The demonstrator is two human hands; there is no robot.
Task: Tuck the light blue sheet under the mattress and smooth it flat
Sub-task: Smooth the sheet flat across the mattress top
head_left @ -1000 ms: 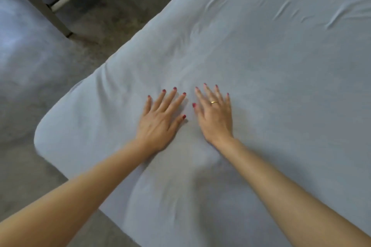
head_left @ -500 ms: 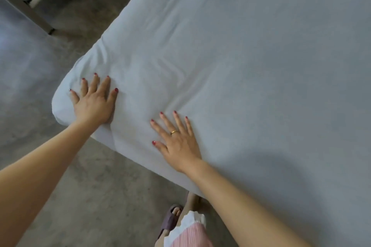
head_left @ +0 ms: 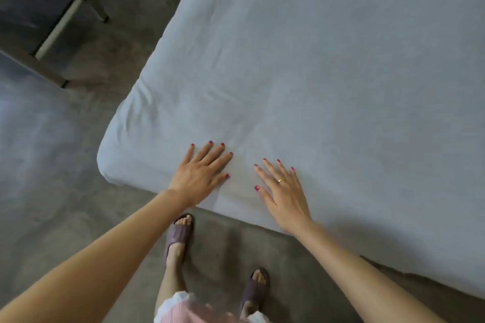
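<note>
The light blue sheet (head_left: 315,81) covers the mattress, wrapped over its near edge and rounded left corner (head_left: 110,162). Small creases remain near that corner and along the far top. My left hand (head_left: 202,176) lies flat on the sheet near the near edge, fingers spread, holding nothing. My right hand (head_left: 283,191) rests flat beside it to the right, fingers apart, a ring on one finger. A narrow strip of sheet separates the two hands.
Grey concrete floor (head_left: 52,165) lies left of and in front of the bed. A metal-legged frame (head_left: 60,23) stands at the upper left. My feet in purple slippers (head_left: 181,233) stand on the floor close to the mattress edge.
My left hand has slid from the corner back toward the right hand. Both hands now lie flat side by side at the near edge, and the view has pulled back.
</note>
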